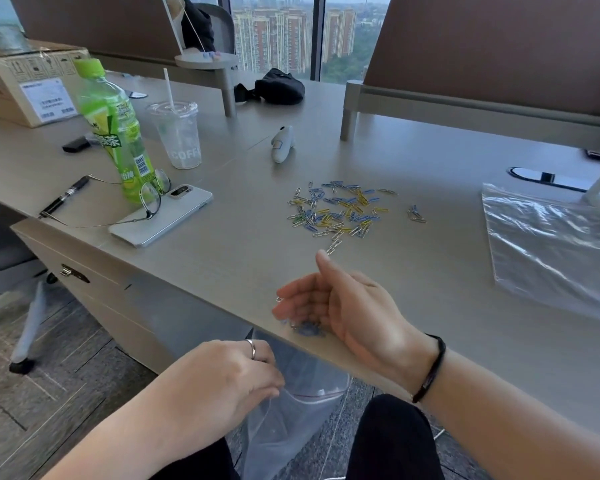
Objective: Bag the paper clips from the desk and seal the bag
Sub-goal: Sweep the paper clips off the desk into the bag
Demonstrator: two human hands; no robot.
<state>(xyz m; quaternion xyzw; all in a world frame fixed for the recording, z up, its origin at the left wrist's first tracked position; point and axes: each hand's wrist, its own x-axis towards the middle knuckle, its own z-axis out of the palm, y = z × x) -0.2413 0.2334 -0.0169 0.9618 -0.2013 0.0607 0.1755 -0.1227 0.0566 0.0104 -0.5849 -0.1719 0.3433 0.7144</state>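
Observation:
Several blue, yellow, green and silver paper clips [336, 211] lie scattered on the grey desk [447, 271], with a few more [415, 214] apart to their right. My right hand [343, 306] rests cupped at the desk's near edge, fingers curled around a small blurred bunch of clips [307, 329]. Below the edge, my left hand [229, 379] pinches the rim of a clear zip bag [291, 420], which hangs open under the right hand.
A second clear bag [551, 244] lies at the right. On the left stand a green bottle [115, 133], a plastic cup [179, 133], a phone [163, 214] with glasses and a pen [65, 197]. A white device [282, 144] sits behind the clips.

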